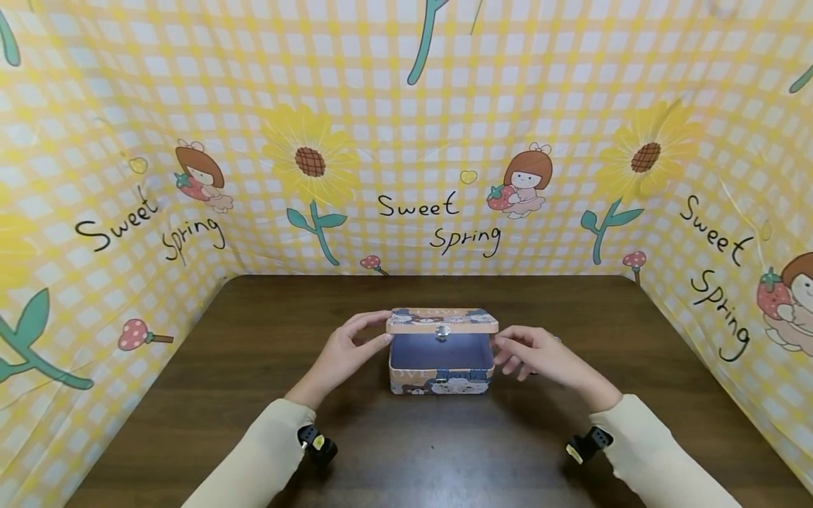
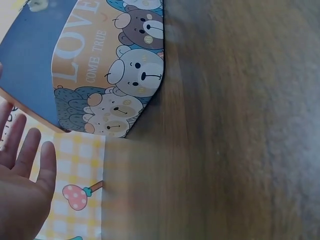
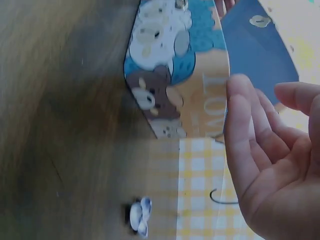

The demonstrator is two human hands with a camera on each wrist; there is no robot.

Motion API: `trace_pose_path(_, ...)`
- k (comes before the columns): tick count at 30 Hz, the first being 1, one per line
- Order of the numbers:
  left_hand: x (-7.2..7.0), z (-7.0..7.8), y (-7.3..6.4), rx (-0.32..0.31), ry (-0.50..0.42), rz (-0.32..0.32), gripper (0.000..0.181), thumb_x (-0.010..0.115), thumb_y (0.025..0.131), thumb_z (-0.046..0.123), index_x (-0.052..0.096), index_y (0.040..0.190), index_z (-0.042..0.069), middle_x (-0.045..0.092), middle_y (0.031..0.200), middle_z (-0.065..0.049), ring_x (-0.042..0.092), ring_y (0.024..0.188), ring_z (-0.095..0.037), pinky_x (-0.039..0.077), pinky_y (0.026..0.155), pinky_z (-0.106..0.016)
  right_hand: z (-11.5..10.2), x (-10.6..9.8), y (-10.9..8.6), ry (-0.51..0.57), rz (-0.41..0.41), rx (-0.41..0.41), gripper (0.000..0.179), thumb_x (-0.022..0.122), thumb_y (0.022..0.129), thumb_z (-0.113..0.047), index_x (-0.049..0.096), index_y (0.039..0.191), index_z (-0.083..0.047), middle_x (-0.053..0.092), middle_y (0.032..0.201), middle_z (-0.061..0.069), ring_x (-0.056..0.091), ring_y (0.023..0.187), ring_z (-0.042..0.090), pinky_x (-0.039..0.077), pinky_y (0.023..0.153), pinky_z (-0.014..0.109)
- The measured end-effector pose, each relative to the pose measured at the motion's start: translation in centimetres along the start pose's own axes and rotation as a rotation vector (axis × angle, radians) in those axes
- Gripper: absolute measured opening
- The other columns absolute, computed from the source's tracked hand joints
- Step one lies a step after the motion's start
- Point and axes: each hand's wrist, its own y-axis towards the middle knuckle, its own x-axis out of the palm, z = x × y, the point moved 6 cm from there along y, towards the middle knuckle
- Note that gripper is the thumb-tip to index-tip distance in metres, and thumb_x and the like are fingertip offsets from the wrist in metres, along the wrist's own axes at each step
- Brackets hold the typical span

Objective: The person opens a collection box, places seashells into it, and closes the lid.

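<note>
A tin box (image 1: 441, 381) with bear drawings stands on the table. Its hinged lid (image 1: 444, 321) is raised partway, showing a plain blue-grey inside. My left hand (image 1: 346, 356) holds the lid's left edge, thumb at the front corner and fingers along the side. The left wrist view shows those fingers (image 2: 30, 155) nearly straight beside the lid. At the box's right side, my right hand (image 1: 540, 356) has its thumb by the lid's right corner. In the right wrist view its fingers (image 3: 239, 110) are loosely bent, with a gap between thumb and fingertips.
A small white-and-violet object (image 3: 140, 216) lies on the table near the right hand, its kind unclear. The brown table (image 1: 286, 296) is bordered by a yellow checked cloth (image 1: 406, 141) at the back and sides. Each wrist wears a black camera (image 1: 320, 448).
</note>
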Motion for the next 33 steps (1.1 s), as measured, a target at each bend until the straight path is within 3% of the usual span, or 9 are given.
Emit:
trace_pose_path(6, 0.3, -0.6, 0.5, -0.064, -0.113, 0.0, 0.044, 0.072, 0.094, 0.038, 0.063, 0.135, 0.024, 0.053, 0.142, 0.002, 0.044, 0.135, -0.021, 0.042, 0.105, -0.048, 0.5, -1.2, 0.6, -0.008, 0.114, -0.019, 0.042, 0.064, 0.101, -0.024, 0.053, 0.133, 0.001, 0.066, 0.111, 0.021, 0.068, 0.092, 0.039, 0.058, 0.07, 0.045)
trace_pose_path(12, 0.5, -0.6, 0.9, -0.091, -0.173, -0.011, 0.045, 0.07, 0.096, 0.035, 0.061, 0.137, 0.019, 0.057, 0.14, -0.002, 0.048, 0.133, -0.021, 0.041, 0.106, -0.047, 0.2, -1.3, 1.4, -0.053, 0.161, -0.067, 0.053, 0.068, 0.099, -0.025, 0.048, 0.144, -0.007, 0.057, 0.134, 0.02, 0.063, 0.109, 0.035, 0.054, 0.083, 0.05)
trace_pose_path(22, 0.5, -0.9, 1.8, -0.084, -0.177, 0.013, 0.044, 0.069, 0.097, 0.036, 0.06, 0.136, 0.018, 0.057, 0.135, -0.004, 0.05, 0.13, -0.022, 0.041, 0.105, -0.048, -0.4, -1.5, 2.6, -0.016, 0.228, -0.094, 0.041, 0.064, 0.101, -0.024, 0.057, 0.136, -0.005, 0.063, 0.125, 0.018, 0.062, 0.111, 0.035, 0.054, 0.086, 0.049)
trace_pose_path(26, 0.5, -1.0, 2.5, -0.081, -0.191, 0.042, 0.044, 0.067, 0.098, 0.035, 0.059, 0.135, 0.013, 0.058, 0.134, -0.007, 0.051, 0.129, -0.023, 0.041, 0.106, -0.047, -0.3, -1.6, 3.0, 0.005, 0.248, -0.074, 0.043, 0.061, 0.102, -0.027, 0.056, 0.136, -0.002, 0.062, 0.127, 0.02, 0.059, 0.113, 0.041, 0.053, 0.088, 0.05)
trace_pose_path(33, 0.3, -0.4, 3.6, -0.049, -0.228, 0.065, 0.04, 0.06, 0.103, 0.032, 0.056, 0.135, 0.01, 0.059, 0.132, -0.013, 0.056, 0.122, -0.029, 0.046, 0.1, -0.048, -0.3, -1.9, 4.0, 0.028, 0.31, -0.048, 0.047, 0.059, 0.104, -0.03, 0.054, 0.136, 0.004, 0.06, 0.128, 0.022, 0.059, 0.115, 0.04, 0.052, 0.091, 0.047)
